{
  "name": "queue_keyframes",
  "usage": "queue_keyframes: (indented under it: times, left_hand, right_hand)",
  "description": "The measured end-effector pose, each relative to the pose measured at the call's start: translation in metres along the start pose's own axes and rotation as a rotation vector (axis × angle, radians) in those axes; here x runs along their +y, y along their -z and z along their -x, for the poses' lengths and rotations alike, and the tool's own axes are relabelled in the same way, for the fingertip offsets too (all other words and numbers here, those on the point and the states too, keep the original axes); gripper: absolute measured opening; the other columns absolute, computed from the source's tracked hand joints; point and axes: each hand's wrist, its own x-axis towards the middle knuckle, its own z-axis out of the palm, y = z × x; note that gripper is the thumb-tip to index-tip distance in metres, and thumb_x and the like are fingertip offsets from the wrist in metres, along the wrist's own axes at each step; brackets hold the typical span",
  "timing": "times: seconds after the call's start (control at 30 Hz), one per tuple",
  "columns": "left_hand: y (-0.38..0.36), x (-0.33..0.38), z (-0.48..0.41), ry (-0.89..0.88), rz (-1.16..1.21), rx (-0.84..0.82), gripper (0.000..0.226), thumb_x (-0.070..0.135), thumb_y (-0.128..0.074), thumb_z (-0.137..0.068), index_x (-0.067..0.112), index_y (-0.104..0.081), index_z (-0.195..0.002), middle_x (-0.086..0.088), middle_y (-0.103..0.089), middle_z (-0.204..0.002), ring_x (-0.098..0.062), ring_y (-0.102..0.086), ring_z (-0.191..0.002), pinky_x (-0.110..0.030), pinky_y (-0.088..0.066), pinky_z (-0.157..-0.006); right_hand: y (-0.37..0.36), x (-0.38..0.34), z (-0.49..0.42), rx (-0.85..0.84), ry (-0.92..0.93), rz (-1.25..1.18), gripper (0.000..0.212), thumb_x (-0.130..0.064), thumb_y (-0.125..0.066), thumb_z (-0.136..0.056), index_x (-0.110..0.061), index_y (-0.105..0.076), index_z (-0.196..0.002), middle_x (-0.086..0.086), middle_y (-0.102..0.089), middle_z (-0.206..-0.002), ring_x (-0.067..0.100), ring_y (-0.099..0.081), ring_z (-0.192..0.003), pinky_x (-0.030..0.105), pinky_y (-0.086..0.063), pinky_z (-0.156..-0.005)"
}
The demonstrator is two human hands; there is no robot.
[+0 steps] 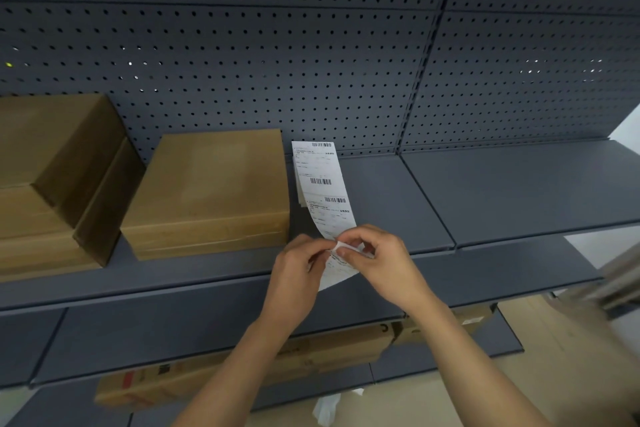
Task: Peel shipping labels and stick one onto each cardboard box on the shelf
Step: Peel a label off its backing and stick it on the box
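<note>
Peel step is underway: left hand [298, 263] and right hand [381, 253] are both pinching the strip [320, 177] at its near end, lifting a label corner. The strip is lying just right of the box [207, 191]. Next: pull the label free, press it onto the box's bare top.

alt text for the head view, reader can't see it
The left hand and right hand pinch the near end of a strip of shipping labels, apparently peeling one. The strip lies on a grey shelf just right of a flat cardboard box, with stacked boxes further left.
</note>
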Motion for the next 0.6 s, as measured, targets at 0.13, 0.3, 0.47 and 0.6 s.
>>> queue_keyframes:
  times: [0.13,0.3,0.47,0.6]
  left_hand:
    - [-0.001,0.004,0.000,0.082,0.059,0.020,0.025,0.008,-0.063,-0.094,0.027,-0.074,-0.106,0.009,-0.067,-0.099,-0.004,-0.066,-0.093,-0.026,-0.057,-0.075]
    - [0.002,0.009,-0.001,0.139,0.103,0.015,0.015,0.013,-0.065,-0.093,0.023,-0.073,-0.101,0.015,-0.073,-0.091,0.000,-0.069,-0.086,-0.031,-0.059,-0.076]
    - [0.008,0.014,-0.009,0.203,0.193,-0.062,0.011,0.018,-0.062,-0.096,0.022,-0.072,-0.097,0.012,-0.073,-0.088,-0.007,-0.070,-0.086,-0.036,-0.060,-0.077]
    - [0.009,0.024,-0.018,0.336,0.331,-0.109,0.018,0.022,-0.058,-0.099,0.017,-0.074,-0.093,-0.006,-0.075,-0.090,-0.028,-0.072,-0.089,-0.044,-0.061,-0.075]
  right_hand:
    - [-0.003,0.000,0.002,0.078,0.036,0.021,0.011,-0.017,-0.073,-0.088,-0.020,-0.074,-0.099,-0.015,-0.068,-0.100,-0.002,-0.061,-0.091,0.011,-0.048,-0.071]
    - [-0.002,0.003,0.000,0.155,0.093,0.078,0.012,-0.014,-0.074,-0.087,-0.022,-0.074,-0.096,-0.015,-0.069,-0.100,0.003,-0.063,-0.098,0.014,-0.050,-0.077]
    - [0.001,0.005,-0.004,0.197,0.206,0.121,0.012,-0.007,-0.074,-0.086,-0.014,-0.077,-0.095,-0.009,-0.072,-0.099,0.003,-0.066,-0.094,0.023,-0.054,-0.084]
    - [0.001,0.007,-0.005,0.175,0.312,0.183,0.011,-0.005,-0.073,-0.085,-0.010,-0.077,-0.094,-0.005,-0.071,-0.102,0.007,-0.068,-0.094,0.032,-0.057,-0.083]
